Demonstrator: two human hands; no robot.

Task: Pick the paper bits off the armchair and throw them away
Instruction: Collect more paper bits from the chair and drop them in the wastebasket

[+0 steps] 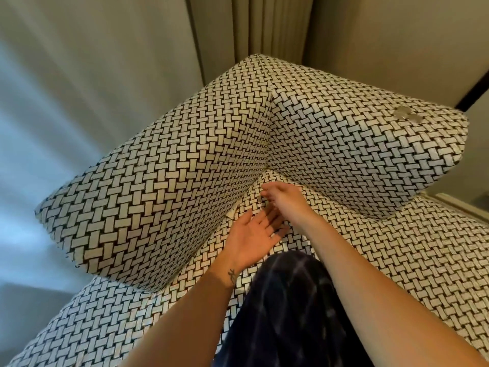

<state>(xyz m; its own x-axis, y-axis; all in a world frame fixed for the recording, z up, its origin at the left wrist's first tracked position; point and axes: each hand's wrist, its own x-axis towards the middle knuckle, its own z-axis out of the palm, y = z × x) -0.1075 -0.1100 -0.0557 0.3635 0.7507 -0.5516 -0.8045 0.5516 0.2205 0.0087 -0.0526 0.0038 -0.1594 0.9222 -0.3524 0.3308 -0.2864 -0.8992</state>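
The armchair (185, 165) is covered in a black-and-white woven pattern. A small pale paper bit (231, 214) sits in the crease where the left armrest meets the seat. My left hand (254, 235) lies palm up and open on the seat, just right of that bit. Just above it, my right hand (284, 198) reaches into the back corner of the seat with its fingertips bunched together. Whether they pinch anything is hidden. A pale sliver shows between the two hands, too small to identify.
The backrest (357, 144) rises to the right, with a grey smudge (406, 115) near its top. Dark patterned clothing (285, 308) covers the seat's front. Curtains (259, 27) and walls stand close behind the chair.
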